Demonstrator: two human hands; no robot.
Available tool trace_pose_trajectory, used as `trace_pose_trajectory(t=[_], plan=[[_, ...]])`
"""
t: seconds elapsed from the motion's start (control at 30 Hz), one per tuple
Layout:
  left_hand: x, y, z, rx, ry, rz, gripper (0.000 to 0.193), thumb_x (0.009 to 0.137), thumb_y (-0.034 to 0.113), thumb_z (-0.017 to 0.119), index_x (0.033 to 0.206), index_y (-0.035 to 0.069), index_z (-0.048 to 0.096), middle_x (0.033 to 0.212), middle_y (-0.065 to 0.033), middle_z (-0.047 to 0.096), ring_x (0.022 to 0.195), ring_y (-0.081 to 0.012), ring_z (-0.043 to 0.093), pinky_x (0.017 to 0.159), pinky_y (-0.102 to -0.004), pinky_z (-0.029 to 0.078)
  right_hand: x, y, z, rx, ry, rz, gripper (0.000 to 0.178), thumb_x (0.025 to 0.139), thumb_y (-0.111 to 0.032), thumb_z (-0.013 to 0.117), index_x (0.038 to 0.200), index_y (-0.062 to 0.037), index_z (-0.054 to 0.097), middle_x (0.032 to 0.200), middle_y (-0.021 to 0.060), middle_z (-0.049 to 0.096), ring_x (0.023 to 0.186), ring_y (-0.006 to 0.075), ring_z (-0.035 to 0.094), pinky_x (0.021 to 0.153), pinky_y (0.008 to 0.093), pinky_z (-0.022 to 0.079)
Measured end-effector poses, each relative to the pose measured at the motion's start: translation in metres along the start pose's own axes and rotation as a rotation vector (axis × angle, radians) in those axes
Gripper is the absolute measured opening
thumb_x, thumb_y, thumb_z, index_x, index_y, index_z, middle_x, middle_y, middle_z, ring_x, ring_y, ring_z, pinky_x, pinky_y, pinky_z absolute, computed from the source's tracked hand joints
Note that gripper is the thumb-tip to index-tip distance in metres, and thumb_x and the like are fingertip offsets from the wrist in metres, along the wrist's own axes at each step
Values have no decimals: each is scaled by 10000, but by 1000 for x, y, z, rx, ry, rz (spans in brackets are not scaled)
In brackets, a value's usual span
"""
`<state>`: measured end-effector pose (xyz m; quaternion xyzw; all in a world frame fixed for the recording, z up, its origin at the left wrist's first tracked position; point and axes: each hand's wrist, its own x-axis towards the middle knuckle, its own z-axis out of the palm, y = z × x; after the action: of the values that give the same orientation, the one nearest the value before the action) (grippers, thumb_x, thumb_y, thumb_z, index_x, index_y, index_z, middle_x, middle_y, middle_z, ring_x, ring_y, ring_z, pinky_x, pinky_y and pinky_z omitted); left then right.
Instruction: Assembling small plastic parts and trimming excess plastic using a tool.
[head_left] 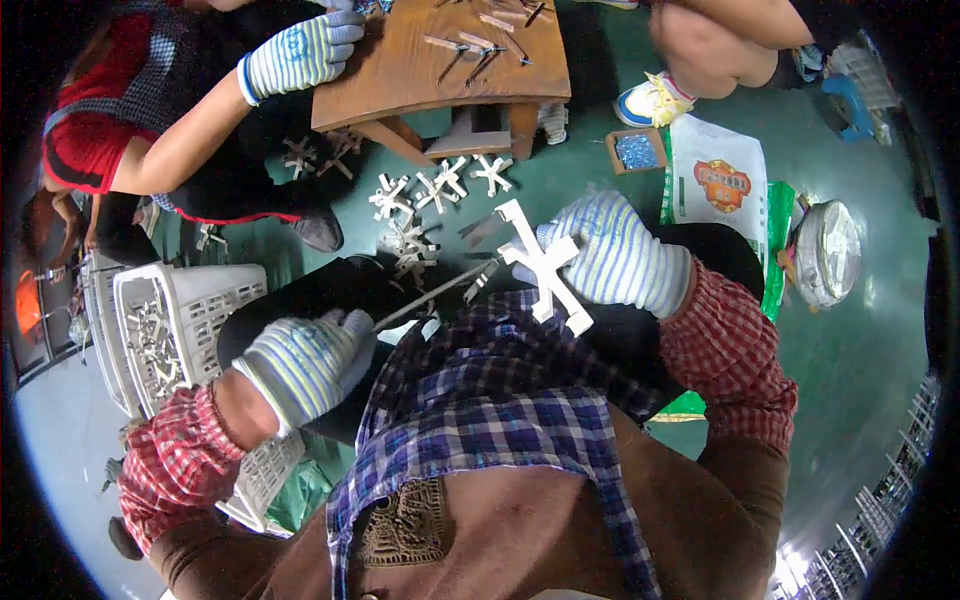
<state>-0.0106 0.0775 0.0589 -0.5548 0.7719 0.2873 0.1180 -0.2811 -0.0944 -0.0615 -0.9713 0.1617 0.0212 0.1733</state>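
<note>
Both my hands wear white knit gloves with blue and yellow-green stripes. My left hand (312,368) is closed around one end of a thin straight rod (432,295), which slants up and to the right over my lap. Close to the rod's far end is a small pale piece (481,280), partly blurred; whether they touch, I cannot tell. My right hand (618,255) grips a white cross-shaped part (543,263) with blocky arm ends, held above my plaid apron (480,425). Its fingers are partly hidden behind the part.
Several similar white cross parts (437,186) lie on the green floor ahead. At the left stands a white plastic basket (222,290) of small pieces. A wooden stool (400,75) carries thin sticks; a co-worker's gloved hand (303,55) rests by it. Right lie a box of blue pieces (636,151) and a sack (715,175).
</note>
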Motion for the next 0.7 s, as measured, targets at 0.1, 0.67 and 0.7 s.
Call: trace_pose_trajectory(t=[0.1,0.67,0.7], plan=[[9,-1,-10,361,-136,-58,216,837,193,524,990,45,562,841,-216,654,666,-298,657,520,-413,507,1,1,8,181,62,-38,216,817,-246,514,769,-83,647,683,170,626,620,318,615,553,467,467],[27,-31,-4,-245,87,-115,294,881,106,563,1165,44,604,900,-225,651,821,-390,635,710,-419,518,6,-18,-12,-290,198,-21,282,744,-377,647,734,-97,616,594,52,559,584,249,596,541,392,455],[26,-31,-2,-252,92,-123,294,881,106,563,1165,44,604,900,-225,651,821,-390,635,710,-419,518,5,-19,-13,-291,194,-33,282,744,-377,647,734,-97,616,594,52,559,584,249,596,541,392,455]])
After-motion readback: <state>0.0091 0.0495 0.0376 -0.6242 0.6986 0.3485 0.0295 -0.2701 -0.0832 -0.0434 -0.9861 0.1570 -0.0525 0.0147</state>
